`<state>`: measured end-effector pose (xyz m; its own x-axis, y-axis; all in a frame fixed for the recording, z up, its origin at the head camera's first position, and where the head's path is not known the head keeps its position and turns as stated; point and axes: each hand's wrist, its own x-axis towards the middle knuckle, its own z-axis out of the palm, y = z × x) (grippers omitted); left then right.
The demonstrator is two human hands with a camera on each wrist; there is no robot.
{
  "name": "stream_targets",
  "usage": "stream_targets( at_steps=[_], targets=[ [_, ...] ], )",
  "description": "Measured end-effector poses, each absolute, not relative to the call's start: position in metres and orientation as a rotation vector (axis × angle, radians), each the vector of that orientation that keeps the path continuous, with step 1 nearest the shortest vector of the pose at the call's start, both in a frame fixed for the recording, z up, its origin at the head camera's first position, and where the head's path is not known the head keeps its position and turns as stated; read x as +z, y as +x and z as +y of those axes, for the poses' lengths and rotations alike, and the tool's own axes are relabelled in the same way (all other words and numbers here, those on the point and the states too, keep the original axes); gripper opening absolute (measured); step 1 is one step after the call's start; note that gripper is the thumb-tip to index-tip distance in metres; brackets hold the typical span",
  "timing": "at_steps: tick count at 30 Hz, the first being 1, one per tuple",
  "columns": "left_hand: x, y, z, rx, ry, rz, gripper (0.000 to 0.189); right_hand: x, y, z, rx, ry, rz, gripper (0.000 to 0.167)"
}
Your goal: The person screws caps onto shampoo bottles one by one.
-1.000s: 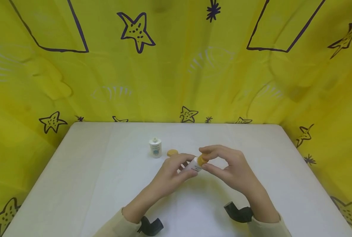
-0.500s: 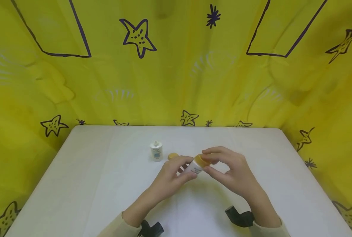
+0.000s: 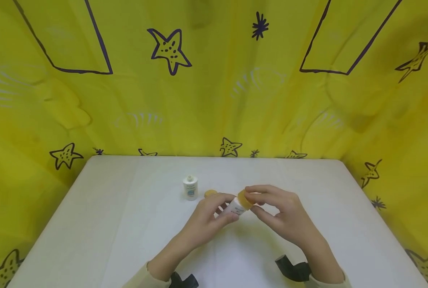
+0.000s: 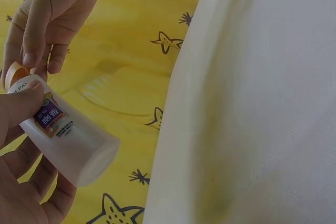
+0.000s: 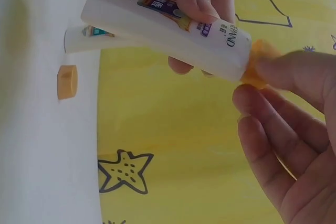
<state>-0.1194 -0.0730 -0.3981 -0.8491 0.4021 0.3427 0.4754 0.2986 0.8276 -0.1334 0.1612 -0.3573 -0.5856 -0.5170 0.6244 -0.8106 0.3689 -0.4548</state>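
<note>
A white plastic bottle [image 5: 173, 27] with a purple label is held tilted above the table. My left hand [image 3: 204, 218] grips it round the body, thumb on one side and fingers on the other, as the left wrist view shows. At its upper end sits an orange cap [image 5: 260, 64], which my right hand [image 3: 284, 212] pinches between thumb and fingertips. The cap lies right at the bottle's shoulder, and the neck is hidden.
A second white bottle [image 3: 190, 188] stands capless on the white table [image 3: 127, 224], left of my hands. A loose orange cap [image 5: 67, 82] lies near it, partly behind my left hand in the head view. A yellow patterned cloth [image 3: 206, 96] hangs behind the table.
The whole head view has shifted slightly downward. Both hands keep hold of the bottle and its cap; my right fingers have shifted a little round the cap.
</note>
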Motion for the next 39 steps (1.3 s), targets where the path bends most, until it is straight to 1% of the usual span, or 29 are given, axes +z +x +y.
stream_targets(
  at_steps=[14,23,26,34,39],
  targets=[
    [-0.3991,-0.1161,-0.0718,-1.596,-0.863,-2.466,0.031,-0.3576,-0.1304,0.159,1.107,1.106,-2.307,0.03],
    [-0.397,-0.1158,-0.0724,-1.593,-0.842,-2.485,0.032,-0.3578,-0.1282,0.161,1.077,1.111,-2.313,0.034],
    [-0.3973,-0.1162,-0.0723,-1.596,-0.833,-2.487,0.032,-0.3566,-0.1279,0.1617,1.064,1.115,-2.316,0.033],
    [-0.3989,-0.1177,-0.072,-1.578,-0.845,-2.479,0.031,-0.3538,-0.1292,0.1637,1.036,1.204,-2.261,0.035],
    [-0.3987,-0.118,-0.0717,-1.585,-0.843,-2.489,0.031,-0.353,-0.1296,0.1644,1.024,1.213,-2.278,0.036]
  ],
)
